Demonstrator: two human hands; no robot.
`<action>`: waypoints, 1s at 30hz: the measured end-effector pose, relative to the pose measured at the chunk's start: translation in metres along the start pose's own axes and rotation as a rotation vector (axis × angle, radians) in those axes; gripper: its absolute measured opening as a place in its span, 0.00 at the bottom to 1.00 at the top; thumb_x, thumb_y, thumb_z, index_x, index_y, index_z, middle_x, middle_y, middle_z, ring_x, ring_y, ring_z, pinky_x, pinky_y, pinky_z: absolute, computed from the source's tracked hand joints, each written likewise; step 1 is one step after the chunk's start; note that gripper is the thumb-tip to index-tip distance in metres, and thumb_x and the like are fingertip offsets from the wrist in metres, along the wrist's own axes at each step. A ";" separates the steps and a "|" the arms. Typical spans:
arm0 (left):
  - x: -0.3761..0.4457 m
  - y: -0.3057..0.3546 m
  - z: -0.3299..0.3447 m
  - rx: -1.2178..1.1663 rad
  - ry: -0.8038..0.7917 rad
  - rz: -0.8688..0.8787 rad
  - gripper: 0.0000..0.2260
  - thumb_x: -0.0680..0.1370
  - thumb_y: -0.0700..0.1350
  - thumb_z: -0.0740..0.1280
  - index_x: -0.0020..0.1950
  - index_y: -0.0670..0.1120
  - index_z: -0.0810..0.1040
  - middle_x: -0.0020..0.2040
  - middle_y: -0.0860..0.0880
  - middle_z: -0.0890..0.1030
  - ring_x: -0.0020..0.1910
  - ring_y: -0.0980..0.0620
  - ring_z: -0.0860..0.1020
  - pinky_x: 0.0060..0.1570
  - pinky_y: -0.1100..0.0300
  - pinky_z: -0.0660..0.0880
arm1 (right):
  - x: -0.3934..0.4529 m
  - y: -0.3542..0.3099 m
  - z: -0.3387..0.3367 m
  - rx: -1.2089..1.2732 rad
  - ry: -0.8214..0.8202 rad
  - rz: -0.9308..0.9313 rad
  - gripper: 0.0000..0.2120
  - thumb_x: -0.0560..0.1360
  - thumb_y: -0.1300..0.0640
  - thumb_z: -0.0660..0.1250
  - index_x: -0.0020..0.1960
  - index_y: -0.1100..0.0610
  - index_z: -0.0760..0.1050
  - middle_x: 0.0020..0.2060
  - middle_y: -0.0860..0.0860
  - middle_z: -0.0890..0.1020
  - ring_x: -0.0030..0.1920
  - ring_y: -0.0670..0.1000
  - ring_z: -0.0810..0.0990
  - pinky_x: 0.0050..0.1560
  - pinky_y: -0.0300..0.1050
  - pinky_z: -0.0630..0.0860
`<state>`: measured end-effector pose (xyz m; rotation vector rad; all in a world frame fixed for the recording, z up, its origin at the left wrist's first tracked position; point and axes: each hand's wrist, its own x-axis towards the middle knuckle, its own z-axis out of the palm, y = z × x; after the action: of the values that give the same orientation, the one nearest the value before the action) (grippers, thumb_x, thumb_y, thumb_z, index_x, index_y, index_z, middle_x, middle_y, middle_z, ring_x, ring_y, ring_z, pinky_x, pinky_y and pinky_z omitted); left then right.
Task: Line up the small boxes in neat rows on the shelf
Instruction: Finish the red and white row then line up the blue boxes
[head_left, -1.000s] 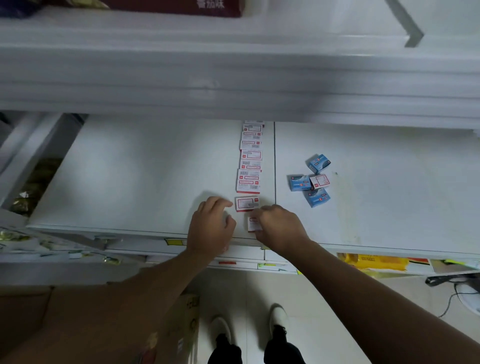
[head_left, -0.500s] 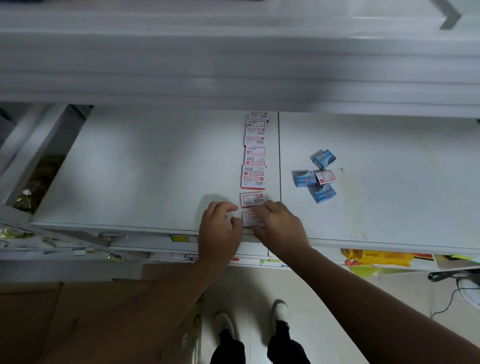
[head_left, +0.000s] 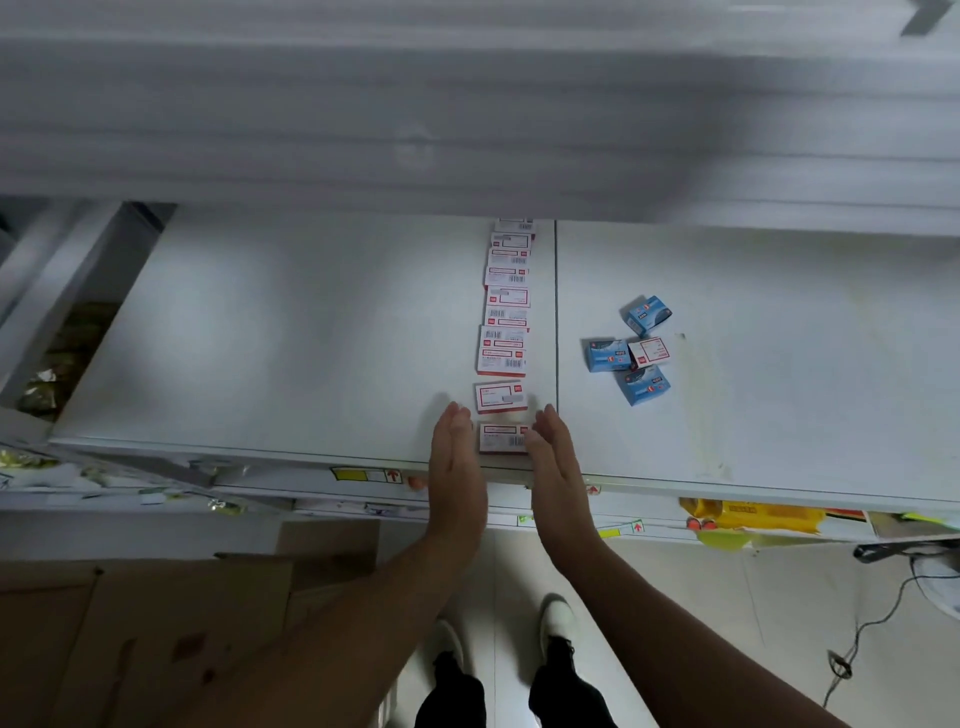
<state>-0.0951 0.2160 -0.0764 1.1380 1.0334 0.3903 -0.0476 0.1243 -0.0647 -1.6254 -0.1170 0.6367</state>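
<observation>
Head view: white shelf (head_left: 270, 332) (two panels), tiled floor (head_left: 675, 597) below.

smooth matt white shelf (head_left: 311, 332), printed cardboard small boxes (head_left: 502, 353), brown corrugated carton (head_left: 156, 639)

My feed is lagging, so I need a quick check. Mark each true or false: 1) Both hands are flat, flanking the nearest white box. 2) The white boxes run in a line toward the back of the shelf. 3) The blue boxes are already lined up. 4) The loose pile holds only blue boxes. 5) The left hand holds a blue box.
1) True: the left hand and right hand flank the nearest white box.
2) True: the line of white boxes runs back.
3) False: the blue boxes lie scattered.
4) False: one white box lies among them.
5) False: it holds nothing.
</observation>
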 end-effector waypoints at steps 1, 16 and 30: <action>0.000 -0.001 0.003 -0.005 0.009 0.011 0.18 0.88 0.59 0.55 0.74 0.57 0.74 0.68 0.60 0.81 0.66 0.59 0.79 0.68 0.61 0.74 | 0.001 0.000 0.004 -0.004 -0.003 -0.014 0.15 0.86 0.49 0.57 0.69 0.34 0.69 0.61 0.28 0.78 0.63 0.31 0.76 0.57 0.27 0.73; 0.028 0.026 0.025 -0.026 -0.073 -0.010 0.23 0.88 0.62 0.51 0.77 0.54 0.73 0.67 0.54 0.82 0.66 0.53 0.80 0.64 0.60 0.75 | 0.038 -0.012 0.026 0.040 0.030 0.018 0.27 0.85 0.37 0.49 0.82 0.43 0.57 0.75 0.36 0.67 0.74 0.40 0.66 0.77 0.46 0.61; 0.039 0.029 0.017 0.088 -0.141 0.062 0.21 0.89 0.59 0.51 0.77 0.54 0.72 0.70 0.54 0.80 0.68 0.56 0.79 0.63 0.64 0.74 | 0.046 -0.017 0.022 -0.068 0.031 -0.017 0.17 0.86 0.39 0.52 0.73 0.34 0.66 0.62 0.21 0.73 0.62 0.26 0.72 0.57 0.21 0.67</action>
<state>-0.0545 0.2471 -0.0686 1.2608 0.9003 0.3110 -0.0148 0.1663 -0.0648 -1.6971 -0.1308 0.5992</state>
